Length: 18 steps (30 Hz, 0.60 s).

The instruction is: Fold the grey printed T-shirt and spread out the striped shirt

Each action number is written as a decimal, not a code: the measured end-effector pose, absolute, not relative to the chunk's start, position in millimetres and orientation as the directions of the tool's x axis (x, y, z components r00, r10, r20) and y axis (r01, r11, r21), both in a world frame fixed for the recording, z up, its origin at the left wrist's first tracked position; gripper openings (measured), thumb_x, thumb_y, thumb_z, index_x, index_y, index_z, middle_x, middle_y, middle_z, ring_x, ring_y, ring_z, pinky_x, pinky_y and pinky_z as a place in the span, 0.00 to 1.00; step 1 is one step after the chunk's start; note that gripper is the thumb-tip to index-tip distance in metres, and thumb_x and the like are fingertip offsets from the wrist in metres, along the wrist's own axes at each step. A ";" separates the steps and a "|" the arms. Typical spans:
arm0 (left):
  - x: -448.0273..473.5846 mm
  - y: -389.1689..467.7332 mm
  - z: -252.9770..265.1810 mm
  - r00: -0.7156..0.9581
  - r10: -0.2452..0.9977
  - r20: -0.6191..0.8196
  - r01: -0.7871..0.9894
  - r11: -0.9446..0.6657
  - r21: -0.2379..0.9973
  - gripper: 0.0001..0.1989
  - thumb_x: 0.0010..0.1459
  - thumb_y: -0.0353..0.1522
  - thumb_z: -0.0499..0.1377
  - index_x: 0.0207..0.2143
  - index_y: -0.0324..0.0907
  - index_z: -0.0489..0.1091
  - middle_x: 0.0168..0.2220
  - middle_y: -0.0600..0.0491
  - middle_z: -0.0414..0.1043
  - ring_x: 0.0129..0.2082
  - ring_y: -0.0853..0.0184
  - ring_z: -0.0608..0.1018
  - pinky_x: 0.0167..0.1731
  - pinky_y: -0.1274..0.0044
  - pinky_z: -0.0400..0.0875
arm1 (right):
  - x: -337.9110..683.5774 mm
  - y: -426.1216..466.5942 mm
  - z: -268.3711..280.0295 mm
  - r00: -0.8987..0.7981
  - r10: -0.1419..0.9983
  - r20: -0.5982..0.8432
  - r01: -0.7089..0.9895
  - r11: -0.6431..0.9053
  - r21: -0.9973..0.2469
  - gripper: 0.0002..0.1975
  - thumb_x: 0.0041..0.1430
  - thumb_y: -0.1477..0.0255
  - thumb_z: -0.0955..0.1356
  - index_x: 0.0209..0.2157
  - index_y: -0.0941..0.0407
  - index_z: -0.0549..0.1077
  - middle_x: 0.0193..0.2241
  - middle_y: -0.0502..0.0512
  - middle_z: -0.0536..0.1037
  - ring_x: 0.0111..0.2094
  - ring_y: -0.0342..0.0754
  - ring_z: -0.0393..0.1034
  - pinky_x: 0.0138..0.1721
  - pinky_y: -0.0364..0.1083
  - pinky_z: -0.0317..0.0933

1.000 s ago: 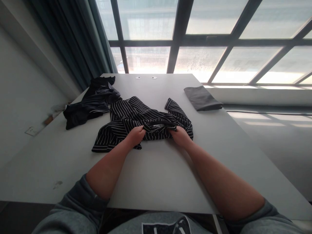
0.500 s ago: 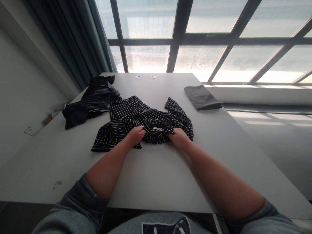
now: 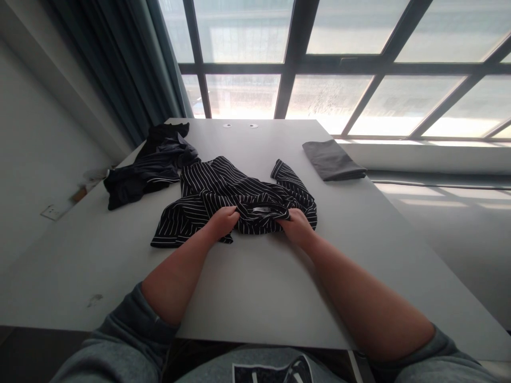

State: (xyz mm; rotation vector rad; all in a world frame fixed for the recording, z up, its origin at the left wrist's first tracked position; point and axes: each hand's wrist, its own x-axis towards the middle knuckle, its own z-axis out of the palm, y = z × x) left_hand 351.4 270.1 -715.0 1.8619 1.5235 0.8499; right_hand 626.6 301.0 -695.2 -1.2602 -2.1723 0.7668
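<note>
A black shirt with white stripes (image 3: 235, 183) lies crumpled on the white table (image 3: 259, 292), its neck opening towards me. My left hand (image 3: 224, 221) is closed on the left edge of the collar. On the opposite edge, my right hand (image 3: 297, 226) pinches the collar too. Between the two hands a pale label (image 3: 261, 210) shows inside the neck. One sleeve spreads out to the left of my left hand, and the other bends up at the right.
Dark clothes (image 3: 155, 167) lie in a heap at the table's left edge. A folded grey cloth (image 3: 333, 159) rests near the right edge. Behind the table stand a large window (image 3: 243, 93) and a dark curtain (image 3: 120, 64).
My right hand has shifted very slightly to the right with the collar, and the label shows a little differently. Both hands keep their hold; the other clothes stay put.
</note>
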 end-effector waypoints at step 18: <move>350.2 256.4 -694.8 0.016 0.890 0.456 0.516 -0.398 0.759 0.18 0.68 0.33 0.50 0.23 0.41 0.62 0.25 0.53 0.70 0.26 0.71 0.68 0.30 0.77 0.60 | 632.3 304.3 -698.3 -0.375 0.832 0.408 0.467 0.550 -0.693 0.25 0.64 0.54 0.68 0.25 0.60 0.77 0.24 0.55 0.75 0.30 0.44 0.69 0.36 0.41 0.63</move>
